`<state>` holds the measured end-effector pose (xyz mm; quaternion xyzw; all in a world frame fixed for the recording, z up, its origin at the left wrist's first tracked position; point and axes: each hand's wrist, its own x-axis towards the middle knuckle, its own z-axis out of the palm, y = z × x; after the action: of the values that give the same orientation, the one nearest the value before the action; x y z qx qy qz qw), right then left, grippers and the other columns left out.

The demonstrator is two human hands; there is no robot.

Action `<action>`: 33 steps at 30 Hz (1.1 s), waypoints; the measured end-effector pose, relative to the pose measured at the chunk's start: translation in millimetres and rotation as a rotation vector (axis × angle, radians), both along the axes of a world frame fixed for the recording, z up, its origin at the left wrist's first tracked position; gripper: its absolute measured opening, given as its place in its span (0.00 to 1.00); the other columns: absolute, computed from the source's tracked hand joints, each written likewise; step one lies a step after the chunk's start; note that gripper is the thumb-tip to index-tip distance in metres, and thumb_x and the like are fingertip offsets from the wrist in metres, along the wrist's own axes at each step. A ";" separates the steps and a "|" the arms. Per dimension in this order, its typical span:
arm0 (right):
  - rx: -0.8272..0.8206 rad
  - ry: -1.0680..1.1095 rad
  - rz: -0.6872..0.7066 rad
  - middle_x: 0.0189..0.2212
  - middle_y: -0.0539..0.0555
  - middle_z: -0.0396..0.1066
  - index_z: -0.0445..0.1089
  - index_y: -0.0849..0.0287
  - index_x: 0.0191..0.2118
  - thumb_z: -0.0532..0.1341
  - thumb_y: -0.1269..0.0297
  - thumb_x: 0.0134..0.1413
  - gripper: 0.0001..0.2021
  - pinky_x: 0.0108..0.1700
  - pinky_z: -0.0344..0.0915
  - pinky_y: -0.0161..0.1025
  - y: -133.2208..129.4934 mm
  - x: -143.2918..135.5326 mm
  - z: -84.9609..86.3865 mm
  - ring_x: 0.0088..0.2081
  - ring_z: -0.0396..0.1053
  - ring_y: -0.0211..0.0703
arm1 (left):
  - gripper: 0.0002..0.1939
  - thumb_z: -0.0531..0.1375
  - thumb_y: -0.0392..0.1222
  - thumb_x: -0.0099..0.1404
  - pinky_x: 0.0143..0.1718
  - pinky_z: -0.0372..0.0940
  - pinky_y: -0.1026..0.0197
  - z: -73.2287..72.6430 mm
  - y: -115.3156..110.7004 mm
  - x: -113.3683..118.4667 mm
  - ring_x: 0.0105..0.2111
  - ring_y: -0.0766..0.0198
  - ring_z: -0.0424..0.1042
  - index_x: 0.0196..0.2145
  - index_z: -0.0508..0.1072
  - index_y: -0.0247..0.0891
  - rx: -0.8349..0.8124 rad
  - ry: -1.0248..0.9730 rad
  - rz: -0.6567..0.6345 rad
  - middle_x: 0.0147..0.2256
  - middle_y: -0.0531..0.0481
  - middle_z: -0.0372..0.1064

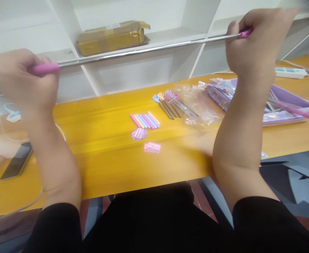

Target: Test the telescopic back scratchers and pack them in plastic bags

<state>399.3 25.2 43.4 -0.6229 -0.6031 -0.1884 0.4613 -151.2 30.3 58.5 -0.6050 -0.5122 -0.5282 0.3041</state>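
An extended telescopic back scratcher (135,51) spans the space between my hands, raised above the table. My left hand (35,80) is wrapped round its pink grip. At the far end my right hand (257,45) is closed on a pink part, mostly hidden by the fingers. Below, several pastel handle tubes (145,120) lie in a row. Small printed cards (139,134) and pink cards (152,147) lie in front of them. Several more back scratchers (167,103) with coloured claw heads rest behind, some in clear wrapping.
Crumpled plastic bags (201,102) and a purple box (288,93) with packed items lie to the right. A phone (17,161) and white cables are at the left. White shelves (143,73) holding a taped carton (113,38) rise behind the table. A power strip (293,72) lies back right.
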 end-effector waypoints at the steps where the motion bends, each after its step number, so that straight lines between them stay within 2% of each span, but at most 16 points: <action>1: -0.013 0.000 0.005 0.24 0.44 0.38 0.45 0.52 0.24 0.65 0.78 0.73 0.31 0.39 0.44 0.49 0.3 0.1 -0.6 0.30 0.40 0.39 | 0.30 0.75 0.40 0.50 0.40 0.34 0.49 -0.3 -1.7 -2.0 0.28 0.61 0.36 0.20 0.53 0.44 0.006 0.040 0.037 0.22 0.53 0.39; 3: -0.021 -0.004 -0.013 0.24 0.44 0.40 0.45 0.52 0.24 0.65 0.77 0.73 0.31 0.39 0.46 0.48 -0.1 0.9 -1.2 0.30 0.42 0.38 | 0.26 0.78 0.44 0.54 0.38 0.38 0.48 -1.6 -5.1 -5.4 0.27 0.62 0.42 0.21 0.62 0.45 0.005 0.116 0.033 0.22 0.53 0.48; 5: 0.004 -0.010 -0.056 0.23 0.45 0.42 0.45 0.52 0.25 0.66 0.78 0.72 0.32 0.38 0.48 0.48 -1.3 2.2 -1.0 0.29 0.44 0.38 | 0.22 0.82 0.53 0.57 0.38 0.45 0.47 -3.5 -9.2 -5.1 0.28 0.61 0.51 0.26 0.75 0.45 0.000 0.141 -0.095 0.26 0.52 0.62; 7: 0.013 -0.020 -0.089 0.24 0.45 0.43 0.45 0.52 0.26 0.66 0.78 0.71 0.31 0.39 0.50 0.47 -2.7 4.0 -0.6 0.30 0.48 0.37 | 0.23 0.83 0.64 0.58 0.38 0.53 0.48 -6.0 -14.6 2.5 0.31 0.60 0.59 0.33 0.84 0.45 0.005 0.143 -0.269 0.30 0.51 0.71; 9: -0.014 -0.025 -0.088 0.24 0.46 0.46 0.48 0.52 0.26 0.66 0.77 0.71 0.29 0.40 0.52 0.46 -4.0 6.1 -0.1 0.32 0.52 0.38 | 0.26 0.81 0.69 0.60 0.40 0.59 0.47 -9.9 -21.9 19.9 0.34 0.57 0.65 0.36 0.87 0.44 0.040 0.094 -0.355 0.31 0.50 0.74; 10: -0.024 -0.024 -0.075 0.25 0.47 0.47 0.50 0.51 0.26 0.66 0.76 0.71 0.27 0.40 0.53 0.46 -4.6 7.3 -0.1 0.33 0.53 0.38 | 0.26 0.80 0.70 0.62 0.42 0.62 0.47 -12.3 -26.3 31.8 0.38 0.55 0.68 0.41 0.88 0.45 0.034 0.054 -0.339 0.33 0.49 0.75; 13: -0.021 -0.003 -0.020 0.24 0.47 0.51 0.56 0.52 0.27 0.67 0.77 0.69 0.23 0.38 0.53 0.45 -6.6 10.3 -0.8 0.33 0.55 0.38 | 0.25 0.77 0.64 0.71 0.50 0.64 0.46 -20.3 -40.8 72.3 0.51 0.48 0.71 0.55 0.87 0.46 -0.007 -0.050 -0.265 0.38 0.49 0.76; 16: -0.003 -0.014 0.038 0.23 0.46 0.52 0.61 0.53 0.27 0.68 0.77 0.69 0.21 0.37 0.53 0.44 -8.4 7.6 -2.2 0.32 0.56 0.36 | 0.26 0.77 0.63 0.72 0.54 0.63 0.46 -25.3 -49.8 100.6 0.57 0.46 0.69 0.60 0.85 0.48 -0.017 -0.051 -0.299 0.39 0.49 0.77; 18: 0.009 -0.058 0.088 0.23 0.45 0.51 0.61 0.54 0.28 0.69 0.76 0.68 0.21 0.37 0.52 0.43 -8.9 -0.9 -2.2 0.31 0.54 0.36 | 0.26 0.76 0.65 0.73 0.55 0.61 0.47 -25.4 -48.8 105.9 0.58 0.46 0.68 0.60 0.85 0.50 -0.031 -0.045 -0.328 0.39 0.49 0.76; 21: -0.015 -0.082 0.120 0.23 0.45 0.50 0.58 0.54 0.27 0.69 0.73 0.70 0.23 0.38 0.51 0.44 -8.6 -21.3 0.0 0.30 0.50 0.35 | 0.24 0.75 0.67 0.73 0.55 0.58 0.48 -21.8 -38.2 98.1 0.55 0.47 0.67 0.56 0.87 0.51 -0.083 -0.035 -0.366 0.37 0.49 0.75; 25: 0.047 -0.026 0.053 0.23 0.47 0.52 0.52 0.54 0.25 0.67 0.71 0.71 0.26 0.39 0.50 0.47 -8.9 -38.5 4.0 0.30 0.49 0.36 | 0.26 0.74 0.75 0.69 0.47 0.54 0.49 -16.8 -24.3 83.7 0.39 0.55 0.66 0.41 0.90 0.49 -0.132 0.074 -0.481 0.32 0.49 0.70; 28: 0.028 -0.035 0.047 0.23 0.47 0.51 0.52 0.54 0.25 0.69 0.70 0.70 0.27 0.39 0.49 0.47 -10.8 -36.5 5.9 0.31 0.47 0.37 | 0.30 0.73 0.80 0.67 0.42 0.53 0.50 -14.9 -22.9 82.1 0.32 0.61 0.61 0.37 0.91 0.49 -0.084 0.139 -0.489 0.27 0.50 0.66; 31: 0.003 -0.054 0.051 0.22 0.46 0.49 0.52 0.54 0.24 0.71 0.71 0.69 0.29 0.38 0.49 0.46 -12.6 -37.6 5.9 0.30 0.47 0.37 | 0.31 0.71 0.79 0.70 0.37 0.52 0.51 -14.6 -25.9 86.7 0.28 0.64 0.57 0.34 0.91 0.48 0.050 0.187 -0.528 0.24 0.52 0.63; 33: -0.054 -0.063 0.101 0.22 0.46 0.50 0.53 0.53 0.24 0.72 0.73 0.68 0.29 0.38 0.50 0.45 -13.6 -48.3 4.2 0.30 0.49 0.37 | 0.31 0.70 0.78 0.72 0.36 0.52 0.51 -16.3 -28.5 92.5 0.27 0.64 0.59 0.34 0.91 0.47 0.089 0.215 -0.536 0.24 0.52 0.66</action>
<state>351.0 11.6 47.6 -0.5977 -0.6527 -0.1682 0.4341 -58.7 1.8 42.2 -0.7574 -0.2753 -0.5444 0.2327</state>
